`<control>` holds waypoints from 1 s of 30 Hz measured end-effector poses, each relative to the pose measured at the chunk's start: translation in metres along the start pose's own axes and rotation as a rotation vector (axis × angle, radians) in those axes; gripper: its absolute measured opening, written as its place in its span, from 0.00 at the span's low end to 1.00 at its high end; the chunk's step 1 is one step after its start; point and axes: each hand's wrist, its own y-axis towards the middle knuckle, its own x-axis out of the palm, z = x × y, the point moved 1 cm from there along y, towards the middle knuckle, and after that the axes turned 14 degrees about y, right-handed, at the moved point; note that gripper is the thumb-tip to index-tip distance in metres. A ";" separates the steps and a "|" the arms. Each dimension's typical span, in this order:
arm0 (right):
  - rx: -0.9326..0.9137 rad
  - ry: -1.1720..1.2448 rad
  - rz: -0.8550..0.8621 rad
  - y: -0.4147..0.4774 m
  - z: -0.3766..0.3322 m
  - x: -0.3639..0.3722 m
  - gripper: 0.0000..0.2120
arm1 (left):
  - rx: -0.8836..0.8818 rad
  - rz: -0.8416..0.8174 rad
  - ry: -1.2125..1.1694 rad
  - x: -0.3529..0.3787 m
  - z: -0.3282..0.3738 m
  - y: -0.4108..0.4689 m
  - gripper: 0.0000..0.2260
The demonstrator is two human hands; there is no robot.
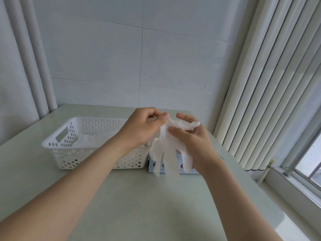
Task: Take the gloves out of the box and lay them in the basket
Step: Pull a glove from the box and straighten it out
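Note:
A thin white glove [167, 150] hangs in the air with its fingers pointing down, above the glove box [180, 168]. My left hand [140, 127] pinches the glove's cuff at its left end. My right hand [194, 136] holds the cuff's right end between thumb and fingers. The glove box is mostly hidden behind the glove and my right hand; only its pale blue front edge shows. To its left stands the white perforated basket [59, 150], with a white glove [86, 140] lying inside it.
The basket and box stand on a pale green table [139, 206] set against a white wall. Vertical blinds [271, 84] and a window sill [295, 185] run along the right side. Two white pipes [34, 66] rise at the back left corner.

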 end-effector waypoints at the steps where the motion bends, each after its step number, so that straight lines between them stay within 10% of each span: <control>1: -0.018 -0.003 -0.006 0.000 -0.001 0.000 0.15 | -0.006 -0.005 -0.006 -0.002 0.000 0.000 0.12; 12: -0.069 -0.004 0.228 0.007 0.000 -0.007 0.11 | -0.029 -0.032 -0.115 -0.002 -0.008 0.006 0.05; 20: 0.045 -0.041 0.158 0.004 -0.003 -0.010 0.11 | -0.002 0.041 -0.083 -0.003 -0.008 0.006 0.28; 30: -0.082 -0.073 0.078 0.004 -0.002 -0.009 0.08 | -0.091 0.072 -0.145 -0.001 -0.004 0.003 0.10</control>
